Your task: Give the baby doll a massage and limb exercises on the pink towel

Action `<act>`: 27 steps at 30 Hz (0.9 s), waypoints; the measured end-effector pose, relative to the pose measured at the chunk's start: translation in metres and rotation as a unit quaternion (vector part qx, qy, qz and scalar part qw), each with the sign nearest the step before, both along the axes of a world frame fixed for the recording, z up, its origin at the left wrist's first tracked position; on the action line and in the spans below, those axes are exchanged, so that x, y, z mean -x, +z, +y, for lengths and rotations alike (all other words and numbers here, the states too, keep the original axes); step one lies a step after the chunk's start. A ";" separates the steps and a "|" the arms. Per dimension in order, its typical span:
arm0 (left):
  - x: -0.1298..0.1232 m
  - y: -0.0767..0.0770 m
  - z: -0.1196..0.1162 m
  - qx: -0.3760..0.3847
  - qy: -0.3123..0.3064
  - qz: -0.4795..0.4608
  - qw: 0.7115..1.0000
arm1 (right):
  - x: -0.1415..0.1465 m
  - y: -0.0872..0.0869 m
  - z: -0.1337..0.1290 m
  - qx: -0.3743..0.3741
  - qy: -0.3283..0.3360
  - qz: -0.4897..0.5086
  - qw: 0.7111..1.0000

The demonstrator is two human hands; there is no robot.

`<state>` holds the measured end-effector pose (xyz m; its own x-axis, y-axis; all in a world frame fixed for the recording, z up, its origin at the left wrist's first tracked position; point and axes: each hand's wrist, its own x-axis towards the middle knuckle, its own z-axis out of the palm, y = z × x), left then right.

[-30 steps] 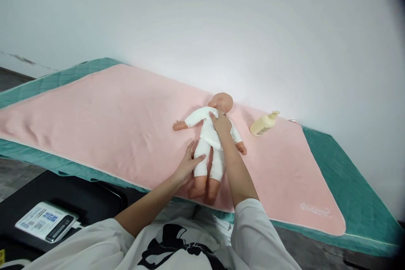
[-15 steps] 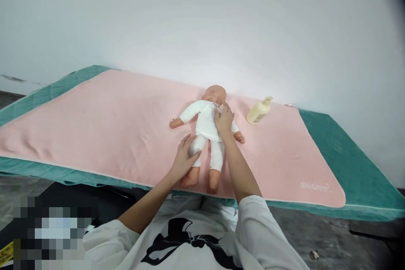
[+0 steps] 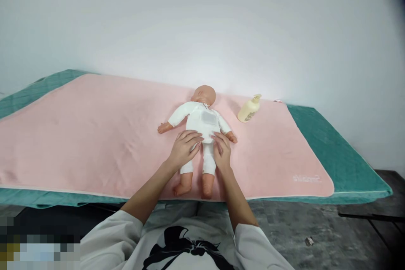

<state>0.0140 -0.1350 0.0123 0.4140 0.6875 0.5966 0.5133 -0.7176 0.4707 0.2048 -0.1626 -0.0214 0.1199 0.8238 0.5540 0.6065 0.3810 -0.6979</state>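
Moved: Since the earlier frame, the right hand [image 3: 222, 152] has come down from the upper torso of the doll [image 3: 198, 124] to its hem, and the left hand [image 3: 183, 149] has slid up from the leg.
Wall: The pale wall [image 3: 202, 21] stands behind everything.
Green cover: The cover [image 3: 344, 160] shows around the mat's ends and near edge.
Pink mat: The mat [image 3: 104, 130] lies over it, slightly rumpled, doll on top, near the wearer's side.
Doll trouble: If both hands tugged unevenly, I reckon the soft mat could ruck up and the body twist; lifting by loose cloth could let the head flop.
Doll's line: Its long axis runs from the wall towards the wearer, head far, feet near, arms spread. It seems face down, though I can't be certain.
Left hand: Open, fingers lightly bent over the hem, thumb apart.
Right hand: Fingers curled at the hem's other side; whether they pinch cloth, I can't tell.
Bottle: The cream pump bottle [image 3: 248, 111] is beyond the doll's arm, tilted in view, touching neither hand.
Patch: A greyish rectangle [image 3: 209, 117] shows on the torso.
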 end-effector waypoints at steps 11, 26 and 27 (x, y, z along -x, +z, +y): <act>-0.008 -0.007 0.014 0.030 -0.026 0.030 0.999 | 0.000 -0.005 0.006 0.036 0.035 0.066 0.997; -0.002 -0.005 0.022 0.033 -0.052 -0.014 0.998 | -0.001 0.007 0.018 0.021 0.057 0.017 0.998; -0.003 -0.004 0.023 0.029 -0.056 -0.014 0.998 | -0.001 0.009 0.021 0.013 0.064 0.016 0.998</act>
<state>0.0166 -0.1117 0.0081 0.4730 0.6715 0.5704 0.4175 -0.7410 0.5260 0.2060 -0.1412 -0.0123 0.0312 0.8473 0.5302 0.5309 0.4354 -0.7270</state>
